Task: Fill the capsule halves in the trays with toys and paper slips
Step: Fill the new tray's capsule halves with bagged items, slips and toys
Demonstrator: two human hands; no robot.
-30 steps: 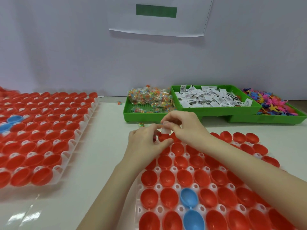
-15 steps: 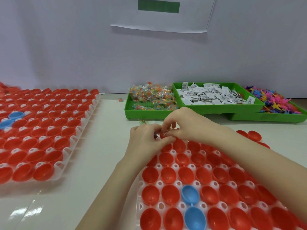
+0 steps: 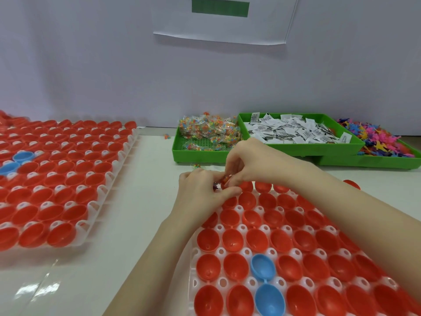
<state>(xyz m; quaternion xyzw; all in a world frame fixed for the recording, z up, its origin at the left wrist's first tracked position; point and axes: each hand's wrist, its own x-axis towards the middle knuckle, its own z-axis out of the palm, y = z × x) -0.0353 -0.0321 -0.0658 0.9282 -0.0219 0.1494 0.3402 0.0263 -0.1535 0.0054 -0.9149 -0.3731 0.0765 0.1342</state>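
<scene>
Both hands meet at far-left corner of near tray (image 3: 193,258). L hand (image 3: 200,190) + R hand (image 3: 248,163) fingers curled, pinching small toy packet (image 3: 225,179) just above corner capsule half. Risk: packet slips onto desk (image 3: 141,201) or lands in neighbour cup w/ cramped grip; slip may get skipped.

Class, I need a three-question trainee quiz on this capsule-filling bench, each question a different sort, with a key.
1. True or false: the paper slips lie in a green bin.
2. What colour are the two odd capsule halves in the near tray?
3. Where do both hands work? A near tray's far edge; B left tray; C over the slips.

Key: 1 true; 2 blue; 3 A: left hand, right hand.
</scene>
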